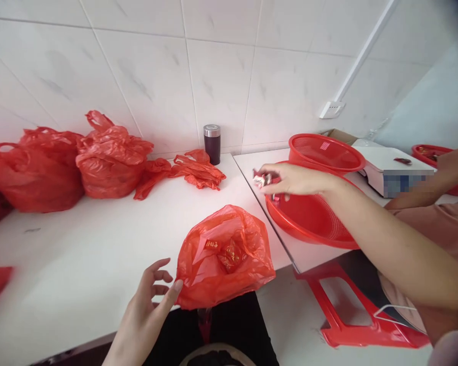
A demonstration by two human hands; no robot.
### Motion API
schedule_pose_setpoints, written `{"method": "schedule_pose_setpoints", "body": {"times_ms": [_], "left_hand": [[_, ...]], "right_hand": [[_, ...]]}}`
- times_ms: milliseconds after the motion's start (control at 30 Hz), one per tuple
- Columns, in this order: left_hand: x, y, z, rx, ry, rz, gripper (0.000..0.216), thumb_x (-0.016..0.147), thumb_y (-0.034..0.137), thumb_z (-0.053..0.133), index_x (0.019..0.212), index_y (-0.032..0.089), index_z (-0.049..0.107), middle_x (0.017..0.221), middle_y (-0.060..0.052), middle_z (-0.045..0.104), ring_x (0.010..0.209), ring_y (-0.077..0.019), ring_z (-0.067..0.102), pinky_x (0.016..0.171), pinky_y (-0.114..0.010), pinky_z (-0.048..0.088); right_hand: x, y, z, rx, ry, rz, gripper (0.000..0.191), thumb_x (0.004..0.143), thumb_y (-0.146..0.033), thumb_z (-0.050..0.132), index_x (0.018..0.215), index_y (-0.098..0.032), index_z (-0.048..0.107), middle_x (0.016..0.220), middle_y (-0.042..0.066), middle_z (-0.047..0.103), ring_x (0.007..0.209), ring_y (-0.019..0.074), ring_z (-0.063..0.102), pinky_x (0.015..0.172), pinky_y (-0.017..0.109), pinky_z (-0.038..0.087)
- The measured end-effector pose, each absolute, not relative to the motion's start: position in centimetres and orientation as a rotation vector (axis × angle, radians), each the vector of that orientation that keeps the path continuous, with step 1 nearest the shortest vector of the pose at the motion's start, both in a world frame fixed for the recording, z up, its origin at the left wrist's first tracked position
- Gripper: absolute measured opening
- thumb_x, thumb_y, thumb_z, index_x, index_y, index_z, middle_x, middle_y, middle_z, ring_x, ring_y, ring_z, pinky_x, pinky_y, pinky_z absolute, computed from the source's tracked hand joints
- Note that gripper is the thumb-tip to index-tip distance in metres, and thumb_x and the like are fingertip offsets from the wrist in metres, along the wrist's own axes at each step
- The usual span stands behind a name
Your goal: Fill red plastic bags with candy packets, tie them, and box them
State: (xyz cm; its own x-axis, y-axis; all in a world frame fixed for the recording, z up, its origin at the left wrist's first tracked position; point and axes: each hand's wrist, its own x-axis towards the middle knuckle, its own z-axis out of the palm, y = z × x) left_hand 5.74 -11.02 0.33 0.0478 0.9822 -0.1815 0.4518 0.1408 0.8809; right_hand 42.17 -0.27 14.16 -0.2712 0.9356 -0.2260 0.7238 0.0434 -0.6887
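Note:
A red plastic bag (191, 277) sits with its mouth spread at the table's front edge. Inside it lie red wrapped packets (232, 255) with gold print. My left hand (148, 300) is beside the bag's left rim, thumb tip touching the plastic, fingers apart and curved. My right hand (290, 179) reaches across from the right, its fingers closed around several small wrapped candies (260, 180), slightly blurred. It is over the left rim of a large red plastic basket (309, 231), whose visible inside shows bare red mesh.
Full red bags (112, 165) stand at the back left, near crumpled red bags (200, 170) and a dark tumbler (212, 145). Another red basket (326, 165) and a scale (381, 162) are at right. A co-worker's arm (423, 185) and a red stool (366, 333) flank the right side.

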Motion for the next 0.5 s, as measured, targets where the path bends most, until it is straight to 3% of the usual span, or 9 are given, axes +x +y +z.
{"method": "schedule_pose_setpoints", "body": {"times_ms": [100,200,300,400,500], "left_hand": [[6.1,-10.4,0.1,1.433,1.451,0.675,0.039,0.081,0.057,0.056,0.101,0.024,0.057,0.086,-0.002,0.061,0.075,-0.0179,0.06,0.064,-0.029,0.052],[6.1,-9.8,0.4,1.351,1.444,0.787,0.034,0.085,0.054,0.053,0.085,0.021,0.057,0.075,-0.001,0.059,0.072,-0.0161,0.058,0.065,-0.027,0.051],[5.9,-9.7,0.6,1.317,1.473,0.943,0.031,0.086,0.053,0.051,0.087,0.022,0.053,0.076,0.0,0.055,0.075,-0.0165,0.057,0.066,-0.029,0.053],[6.3,-10.1,-0.1,1.493,1.563,0.948,0.034,0.082,0.054,0.055,0.095,0.024,0.05,0.095,-0.003,0.056,0.085,-0.0193,0.058,0.067,-0.032,0.053],[7.2,-10.7,-1.2,1.705,1.709,0.8,0.042,0.076,0.054,0.06,0.104,0.025,0.048,0.107,-0.005,0.055,0.089,-0.0221,0.059,0.069,-0.036,0.052]], "right_hand": [[34.7,-3.3,13.0,-1.397,-2.439,1.102,0.025,0.079,-0.032,0.065,0.103,-0.025,0.059,0.09,0.0,0.063,0.074,0.0136,0.06,0.06,0.023,0.044],[29.5,-4.6,8.9,-1.346,-2.785,0.765,0.02,0.08,-0.024,0.063,0.099,-0.023,0.061,0.09,0.002,0.06,0.076,0.0168,0.057,0.059,0.025,0.037],[27.6,-4.2,5.7,-1.388,-2.91,0.485,0.025,0.082,-0.018,0.059,0.107,-0.023,0.061,0.095,0.005,0.057,0.077,0.0185,0.055,0.057,0.026,0.031],[28.4,-3.6,5.1,-1.408,-2.935,0.426,0.037,0.083,-0.016,0.057,0.118,-0.028,0.059,0.096,0.005,0.056,0.076,0.0174,0.054,0.057,0.025,0.031],[30.2,-3.4,5.6,-1.477,-2.96,0.329,0.058,0.079,-0.001,0.051,0.128,-0.032,0.055,0.098,0.004,0.059,0.08,0.017,0.057,0.059,0.025,0.034]]}}
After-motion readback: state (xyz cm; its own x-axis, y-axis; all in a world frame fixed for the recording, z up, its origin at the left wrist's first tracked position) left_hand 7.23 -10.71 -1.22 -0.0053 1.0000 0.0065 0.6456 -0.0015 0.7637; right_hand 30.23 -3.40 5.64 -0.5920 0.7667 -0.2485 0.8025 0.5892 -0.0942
